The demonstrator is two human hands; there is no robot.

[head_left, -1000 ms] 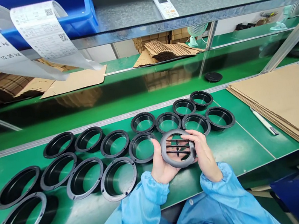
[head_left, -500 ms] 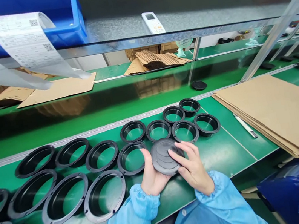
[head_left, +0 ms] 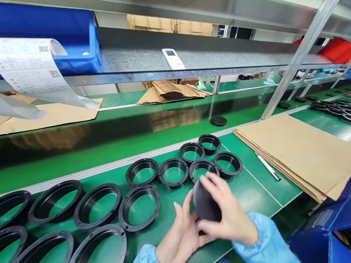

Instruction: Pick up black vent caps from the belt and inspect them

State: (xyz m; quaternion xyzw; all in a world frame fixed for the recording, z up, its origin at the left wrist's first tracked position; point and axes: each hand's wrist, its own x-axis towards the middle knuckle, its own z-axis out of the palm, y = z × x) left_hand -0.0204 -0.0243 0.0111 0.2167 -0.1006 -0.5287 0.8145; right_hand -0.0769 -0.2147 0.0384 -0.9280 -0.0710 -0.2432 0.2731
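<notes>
A dark round plastic disc (head_left: 205, 203) is tilted up nearly on edge, gripped by its rim between the thumb and fingers of my right hand (head_left: 228, 214). Close beside it, my left hand (head_left: 183, 238) lies palm up with thumb and fingers apart. Its fingertips are at the disc's lower left edge; whether they touch is hard to tell. Several black flanged rings (head_left: 140, 208) stand in rows on the green table (head_left: 257, 200), to the left of and beyond my hands. One ring (head_left: 204, 169) is partly covered by my right fingers.
Stacked cardboard sheets (head_left: 303, 150) lie at right, a white pen (head_left: 268, 166) beside them. Blue bins (head_left: 346, 206) stand lower right. Another black disc (head_left: 218, 120) rests on the green strip behind. The shelf above carries a remote control (head_left: 173, 59) and a blue bin (head_left: 83, 61) with paper labels.
The disc has turned from lying flat to nearly upright, now in my right hand. My left hand has come off its underside and opened. The view has shifted right and up.
</notes>
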